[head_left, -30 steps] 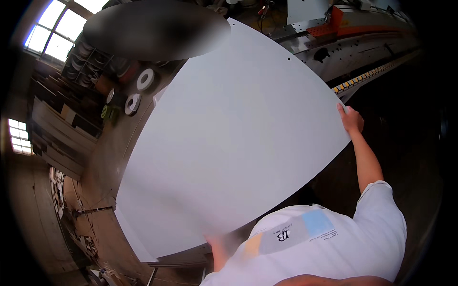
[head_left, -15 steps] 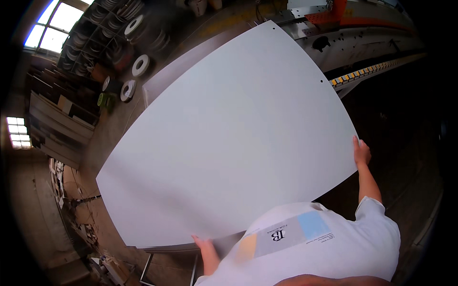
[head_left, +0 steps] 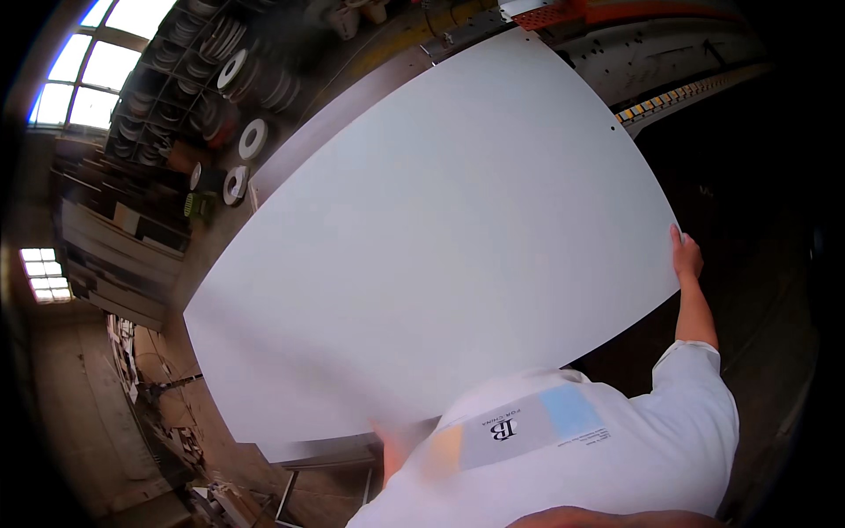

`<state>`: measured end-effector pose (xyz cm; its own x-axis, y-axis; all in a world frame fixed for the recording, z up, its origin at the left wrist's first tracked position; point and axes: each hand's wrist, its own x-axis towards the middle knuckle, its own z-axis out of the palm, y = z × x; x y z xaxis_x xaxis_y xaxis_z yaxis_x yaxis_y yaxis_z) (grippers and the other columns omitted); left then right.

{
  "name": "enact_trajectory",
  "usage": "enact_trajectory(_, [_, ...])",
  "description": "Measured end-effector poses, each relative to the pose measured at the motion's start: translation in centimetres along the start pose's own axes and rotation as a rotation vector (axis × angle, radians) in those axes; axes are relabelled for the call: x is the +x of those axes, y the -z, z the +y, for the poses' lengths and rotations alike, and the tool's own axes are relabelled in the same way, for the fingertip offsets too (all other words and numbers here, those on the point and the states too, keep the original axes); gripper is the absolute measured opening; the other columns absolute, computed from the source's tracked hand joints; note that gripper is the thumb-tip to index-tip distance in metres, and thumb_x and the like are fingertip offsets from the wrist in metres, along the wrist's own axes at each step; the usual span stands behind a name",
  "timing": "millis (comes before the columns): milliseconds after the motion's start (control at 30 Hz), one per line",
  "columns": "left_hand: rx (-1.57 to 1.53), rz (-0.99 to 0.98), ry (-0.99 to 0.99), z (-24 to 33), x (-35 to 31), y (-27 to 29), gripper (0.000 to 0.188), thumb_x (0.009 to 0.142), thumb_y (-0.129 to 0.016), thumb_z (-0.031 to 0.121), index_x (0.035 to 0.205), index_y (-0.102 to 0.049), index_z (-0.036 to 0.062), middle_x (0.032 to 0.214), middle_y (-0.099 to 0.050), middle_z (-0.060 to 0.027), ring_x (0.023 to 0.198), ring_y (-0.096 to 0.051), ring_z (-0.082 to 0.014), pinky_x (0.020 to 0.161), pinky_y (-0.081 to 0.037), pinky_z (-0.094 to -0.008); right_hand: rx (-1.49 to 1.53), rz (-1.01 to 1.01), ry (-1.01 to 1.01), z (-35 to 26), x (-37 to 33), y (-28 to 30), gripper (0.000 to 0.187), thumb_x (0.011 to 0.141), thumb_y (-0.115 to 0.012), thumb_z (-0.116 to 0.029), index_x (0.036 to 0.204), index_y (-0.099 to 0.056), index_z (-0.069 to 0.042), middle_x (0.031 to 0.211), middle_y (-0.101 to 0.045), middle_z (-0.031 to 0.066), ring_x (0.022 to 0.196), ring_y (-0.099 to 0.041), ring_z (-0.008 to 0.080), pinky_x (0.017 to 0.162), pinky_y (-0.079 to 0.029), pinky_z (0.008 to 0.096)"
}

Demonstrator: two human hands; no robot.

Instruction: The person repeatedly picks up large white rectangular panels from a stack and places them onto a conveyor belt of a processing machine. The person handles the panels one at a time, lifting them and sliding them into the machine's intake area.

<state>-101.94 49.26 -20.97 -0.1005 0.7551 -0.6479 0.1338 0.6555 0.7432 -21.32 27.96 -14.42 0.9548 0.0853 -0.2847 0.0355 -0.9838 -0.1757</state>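
Note:
A large white panel (head_left: 422, 238) fills the middle of the view, with small dark holes near its far right edge. My right hand (head_left: 688, 255) is closed round the panel's right edge, its arm stretched out to the side. At the near edge, just left of my body, my left hand (head_left: 388, 447) grips the panel too. It is blurred, and its fingers are hidden under the panel. Beneath the panel's far left side, another pale board or surface (head_left: 330, 119) shows as a strip.
At the far right stands a machine with an orange part (head_left: 607, 12) and a yellow-and-black strip (head_left: 673, 99). Racks of edging rolls (head_left: 189, 66) and loose white rolls (head_left: 253, 139) are at the far left. Stacked boards (head_left: 123, 251) lean on the left; a metal frame (head_left: 286, 497) stands below.
The panel has shifted right and slightly away from me, toward the machine. Both hands have moved along with it, still on its edges. My view has turned a little.

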Motion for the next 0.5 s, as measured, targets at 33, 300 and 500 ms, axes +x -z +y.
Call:
enact_trajectory(33, [0.098, -0.027, -0.021, 1.9, -1.4, -1.9, 0.057, 0.103, -0.028, 0.048, 0.141, -0.033, 0.0065, 0.131, -0.051, -0.0086, 0.11, -0.051, -0.0251, 0.092, -0.044, -0.0343, 0.0, -0.012, -0.005, -0.2, 0.2, 0.7, 0.08, 0.088, -0.039, -0.071, 0.127, -0.059, -0.004, 0.123, -0.062, 0.02, 0.116, -0.057, 0.037, 0.097, -0.045, 0.0429])
enact_trajectory(300, [0.001, -0.091, -0.034, 1.7, 2.4, -4.3, 0.06, 0.102, -0.027, 0.05, 0.14, -0.033, 0.0037, 0.136, -0.044, -0.0108, 0.113, -0.047, -0.027, 0.098, -0.041, -0.0401, 0.037, -0.013, -0.04, 0.3, 4.0, 2.7, 0.085, 0.086, -0.037, -0.076, 0.131, -0.057, -0.007, 0.129, -0.059, 0.0186, 0.121, -0.054, 0.036, 0.1, -0.043, 0.0428])
enact_trajectory(500, [-0.481, -0.032, 0.246, 3.4, 3.2, -8.2, 0.078, 0.093, -0.035, 0.067, 0.145, -0.032, 0.0086, 0.146, -0.038, -0.0108, 0.127, -0.041, -0.0324, 0.108, -0.033, -0.0498, 0.022, 0.027, -0.062, 1.2, 6.7, 1.4, 0.083, 0.087, -0.037, -0.074, 0.129, -0.058, -0.005, 0.128, -0.059, 0.0197, 0.12, -0.055, 0.0356, 0.1, -0.043, 0.0424])
